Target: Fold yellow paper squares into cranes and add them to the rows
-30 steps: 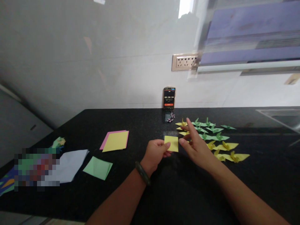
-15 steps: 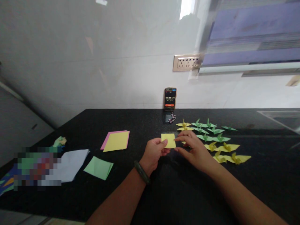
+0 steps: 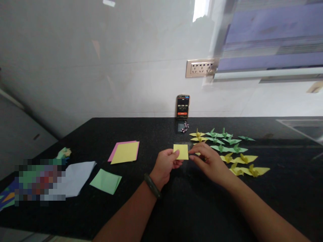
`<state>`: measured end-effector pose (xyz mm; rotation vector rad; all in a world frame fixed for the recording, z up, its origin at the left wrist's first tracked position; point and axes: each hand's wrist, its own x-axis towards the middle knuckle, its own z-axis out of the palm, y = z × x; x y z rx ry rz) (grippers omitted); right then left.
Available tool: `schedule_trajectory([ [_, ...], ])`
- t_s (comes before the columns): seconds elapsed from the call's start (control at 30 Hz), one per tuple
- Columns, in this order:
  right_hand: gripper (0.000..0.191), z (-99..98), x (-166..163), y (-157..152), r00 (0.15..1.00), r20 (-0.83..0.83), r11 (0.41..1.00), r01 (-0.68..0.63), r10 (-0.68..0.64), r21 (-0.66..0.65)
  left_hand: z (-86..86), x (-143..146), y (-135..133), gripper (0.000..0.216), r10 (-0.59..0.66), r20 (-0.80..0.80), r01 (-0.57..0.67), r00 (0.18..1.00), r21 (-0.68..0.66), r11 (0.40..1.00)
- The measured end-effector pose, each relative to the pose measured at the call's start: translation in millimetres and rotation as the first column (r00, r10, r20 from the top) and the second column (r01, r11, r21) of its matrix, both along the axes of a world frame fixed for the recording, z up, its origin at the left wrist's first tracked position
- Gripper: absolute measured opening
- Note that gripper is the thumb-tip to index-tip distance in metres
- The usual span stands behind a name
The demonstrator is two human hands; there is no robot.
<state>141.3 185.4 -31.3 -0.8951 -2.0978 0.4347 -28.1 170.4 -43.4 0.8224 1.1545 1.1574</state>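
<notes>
A small square of folded yellow paper is held up over the dark counter. My left hand grips its left side, thumb on top and fingers beneath. At the paper's right edge is my right hand, thumb and index fingertips slightly apart; whether they touch the edge I cannot tell. Beyond that hand stand several yellow paper cranes and green paper cranes in rows, partly hidden by it. Left of my hands lie a yellow sheet over a pink sheet, and a folded green paper.
A phone showing a timer leans on the wall, with a beaded bracelet before it. White paper and a blurred colourful item lie at the left. A wall socket is above the black counter.
My right thumb has come up nearer the index finger beside the paper's right edge. My left hand keeps its hold on the yellow square. The phone timer has advanced one second.
</notes>
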Motion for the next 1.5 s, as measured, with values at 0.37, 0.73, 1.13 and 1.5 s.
schedule_trajectory([
  [0.37, 0.011, -1.3, -4.8, -1.8, 0.994, -0.093, 0.948, 0.032, -0.065, -0.316, 7.5, 0.3, -2.2, 0.011, -0.058, 0.189, 0.08, 0.98, -0.109, 0.991],
  [0.73, 0.018, -5.4, -8.3, -2.5, 0.98, -0.199, 0.865, -0.087, -0.016, -0.495, 4.8, 0.1, -1.7, 0.01, -0.062, 0.256, 0.095, 0.965, -0.119, 0.988],
  [1.13, 0.016, -4.7, -12.5, -3.4, 0.967, -0.241, 0.811, -0.076, -0.082, -0.58, 5.5, 0.1, -1.2, 0.01, -0.051, 0.232, 0.075, 0.971, -0.096, 0.993],
  [1.5, 0.021, -8.3, -0.2, 2.4, 1.0, 0.02, 0.989, 0.007, -0.01, 0.151, 4.4, 1.4, -3.5, 0.018, -0.087, 0.121, 0.093, 0.989, -0.05, 0.994],
])
